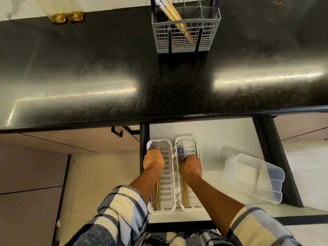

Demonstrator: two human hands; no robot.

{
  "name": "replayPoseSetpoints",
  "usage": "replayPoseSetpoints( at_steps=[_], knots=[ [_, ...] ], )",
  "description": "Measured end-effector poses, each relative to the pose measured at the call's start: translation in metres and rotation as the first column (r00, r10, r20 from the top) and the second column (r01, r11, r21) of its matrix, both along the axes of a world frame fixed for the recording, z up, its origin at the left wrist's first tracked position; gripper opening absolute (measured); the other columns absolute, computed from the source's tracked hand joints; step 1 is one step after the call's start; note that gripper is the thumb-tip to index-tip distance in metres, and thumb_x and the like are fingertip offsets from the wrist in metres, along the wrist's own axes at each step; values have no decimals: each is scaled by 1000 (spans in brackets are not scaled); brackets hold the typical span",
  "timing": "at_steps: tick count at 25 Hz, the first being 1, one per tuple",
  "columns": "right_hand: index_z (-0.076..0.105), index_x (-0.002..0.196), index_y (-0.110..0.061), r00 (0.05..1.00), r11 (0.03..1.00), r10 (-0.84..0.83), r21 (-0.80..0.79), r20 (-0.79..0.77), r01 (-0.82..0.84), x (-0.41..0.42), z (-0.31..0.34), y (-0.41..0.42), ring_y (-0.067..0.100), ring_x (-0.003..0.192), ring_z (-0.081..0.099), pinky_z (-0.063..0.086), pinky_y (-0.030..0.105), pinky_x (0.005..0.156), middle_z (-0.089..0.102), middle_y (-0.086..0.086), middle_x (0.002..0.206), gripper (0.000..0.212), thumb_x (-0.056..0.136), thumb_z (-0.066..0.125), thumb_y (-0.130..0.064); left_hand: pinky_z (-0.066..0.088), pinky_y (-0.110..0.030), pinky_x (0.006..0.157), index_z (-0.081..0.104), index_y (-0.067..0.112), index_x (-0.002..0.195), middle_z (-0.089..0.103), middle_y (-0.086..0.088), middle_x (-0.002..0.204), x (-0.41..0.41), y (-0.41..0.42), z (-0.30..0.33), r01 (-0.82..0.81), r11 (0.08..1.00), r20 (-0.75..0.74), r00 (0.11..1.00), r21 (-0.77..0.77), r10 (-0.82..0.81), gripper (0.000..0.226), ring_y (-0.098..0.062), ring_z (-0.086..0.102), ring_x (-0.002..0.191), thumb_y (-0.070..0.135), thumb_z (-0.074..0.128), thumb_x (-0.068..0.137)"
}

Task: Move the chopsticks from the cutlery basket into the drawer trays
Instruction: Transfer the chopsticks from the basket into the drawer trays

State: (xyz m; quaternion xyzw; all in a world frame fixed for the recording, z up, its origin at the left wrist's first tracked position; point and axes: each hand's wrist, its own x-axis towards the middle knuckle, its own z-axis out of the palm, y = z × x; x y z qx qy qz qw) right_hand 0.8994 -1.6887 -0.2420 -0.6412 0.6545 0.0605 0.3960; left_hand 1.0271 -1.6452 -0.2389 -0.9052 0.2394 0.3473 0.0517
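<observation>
Both hands reached into the open drawer (221, 132). The left hand (153, 161) curled its fingers round chopsticks (157, 194) in the left tray (169, 174); the right hand (190, 166) gripped another bundle (184, 194) in the right tray (198, 144). More chopsticks (174, 15) stood in the basket (186, 31) on the counter (106, 68).

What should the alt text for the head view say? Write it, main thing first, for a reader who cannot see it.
A person's left hand and right hand each lay chopsticks into one of two white trays in an open drawer. On the black counter above, a grey cutlery basket holds more chopsticks. A clear plastic tub lies in the drawer beside the trays.
</observation>
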Motion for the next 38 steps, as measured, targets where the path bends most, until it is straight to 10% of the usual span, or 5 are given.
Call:
replayPoseSetpoints(
  at_steps=[28,38],
  knots=[
    [65,107,-8,993,990,112,-82,-27,-114,-10,3,9,16,77,57,56,30,77,63,4,92,14,96,60,-15,55,-35,85,63,7,117,67,-12,116,-11,13,4,217,975,73,973,39,-219,26,-27,66,106,5,46,98],
    [66,107,-12,986,975,160,-166,49,-149,-5,48,-16,25,91,70,58,31,78,71,8,103,15,95,58,-13,63,-38,67,68,5,87,74,-18,82,30,11,61,-78,989,-418,908,-124,20,6,-22,71,60,2,63,88]
  ],
)
